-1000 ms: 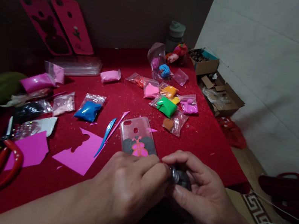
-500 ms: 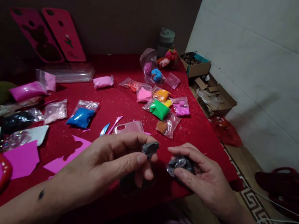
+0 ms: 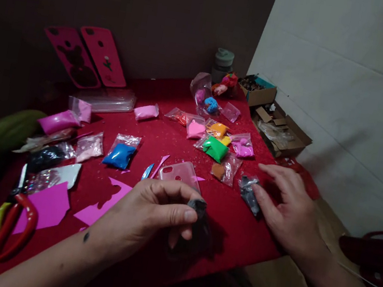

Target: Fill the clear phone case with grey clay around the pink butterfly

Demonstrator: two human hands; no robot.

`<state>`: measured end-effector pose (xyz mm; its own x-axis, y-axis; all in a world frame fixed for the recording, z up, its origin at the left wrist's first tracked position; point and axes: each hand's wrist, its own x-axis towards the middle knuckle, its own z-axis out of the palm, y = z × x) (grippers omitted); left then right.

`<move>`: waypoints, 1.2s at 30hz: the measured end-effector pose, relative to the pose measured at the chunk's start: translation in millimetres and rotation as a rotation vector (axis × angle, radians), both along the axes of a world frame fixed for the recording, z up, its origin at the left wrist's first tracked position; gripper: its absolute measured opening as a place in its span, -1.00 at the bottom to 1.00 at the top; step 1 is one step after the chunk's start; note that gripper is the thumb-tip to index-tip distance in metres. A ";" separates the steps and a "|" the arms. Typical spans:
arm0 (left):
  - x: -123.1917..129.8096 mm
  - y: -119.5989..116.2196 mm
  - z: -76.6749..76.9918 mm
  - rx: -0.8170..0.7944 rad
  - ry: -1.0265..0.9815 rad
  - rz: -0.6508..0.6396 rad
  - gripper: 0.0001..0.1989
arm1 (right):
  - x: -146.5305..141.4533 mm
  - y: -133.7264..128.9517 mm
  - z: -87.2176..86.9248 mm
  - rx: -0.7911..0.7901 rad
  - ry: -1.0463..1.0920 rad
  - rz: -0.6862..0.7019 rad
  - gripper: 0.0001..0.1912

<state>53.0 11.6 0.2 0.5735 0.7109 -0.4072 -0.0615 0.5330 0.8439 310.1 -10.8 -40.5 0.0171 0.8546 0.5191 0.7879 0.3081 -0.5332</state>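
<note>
Between the thumb and fingers of my left hand [image 3: 161, 212] is a small lump of grey clay [image 3: 198, 207]. My right hand [image 3: 285, 210] is at the right of the red table, fingers apart, its thumb at the edge of a small clear bag of grey clay [image 3: 249, 194] on the cloth. Beyond my left hand lies a clear phone case [image 3: 180, 172], beside a blue tool [image 3: 147, 171] and a thin pink strip [image 3: 160, 165]. A dark, see-through shape under my left hand is hard to make out.
Bags of coloured clay, such as a blue one [image 3: 119, 155] and a green one [image 3: 215, 149], cover the red cloth [image 3: 248, 241]. Red and yellow scissors [image 3: 18, 227] and pink sheets [image 3: 47, 205] lie left. Two pink phone cases [image 3: 103, 56] lean behind; a bottle [image 3: 223, 63] stands at the back.
My right hand has moved right and opened, letting go of the bag of grey clay, which now rests on the table. My left hand keeps the grey lump. The view has shifted.
</note>
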 end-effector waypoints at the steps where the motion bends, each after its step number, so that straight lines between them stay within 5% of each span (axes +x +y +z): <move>1: -0.2 -0.9 -0.1 0.020 0.018 0.003 -0.84 | -4.8 -4.7 6.8 0.044 0.008 -0.016 -0.76; 3: 1.0 -3.8 0.8 0.056 0.059 0.009 -0.83 | -18.5 -15.0 22.0 0.011 0.144 0.071 -0.79; 7: 4.8 -12.3 3.6 0.140 0.115 0.047 -0.82 | -49.9 -24.7 41.3 -0.442 0.466 0.502 -0.63; 12: 2.6 -16.4 3.9 0.100 0.156 0.032 -0.82 | -66.6 -17.2 36.6 -0.383 0.375 0.685 -0.51; 18: -2.9 -15.5 -2.4 -0.060 0.016 -0.124 -0.81 | -67.5 -24.6 27.7 -0.143 0.267 0.648 -0.69; 22: -6.5 -13.7 -6.0 -0.191 -0.169 -0.046 -0.80 | -62.9 -30.8 25.8 -0.340 0.545 0.406 -0.79; 27: -17.3 -4.1 8.6 -0.002 -0.086 0.221 -0.87 | -58.5 -12.3 34.5 -0.708 1.097 0.377 -0.75; 32: -22.0 6.3 31.9 0.180 0.009 0.303 -0.82 | -73.0 30.1 55.2 -0.750 1.222 0.502 -0.83; 36: -23.5 13.1 35.7 0.304 0.070 0.395 -0.87 | -92.8 55.4 62.7 -0.753 1.312 0.575 -0.85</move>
<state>29.5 24.7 35.9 0.2155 0.9606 -0.1755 -0.1464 0.2095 0.9668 217.3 44.5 22.2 -0.3072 0.9450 -0.1123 -0.4296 -0.2430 -0.8697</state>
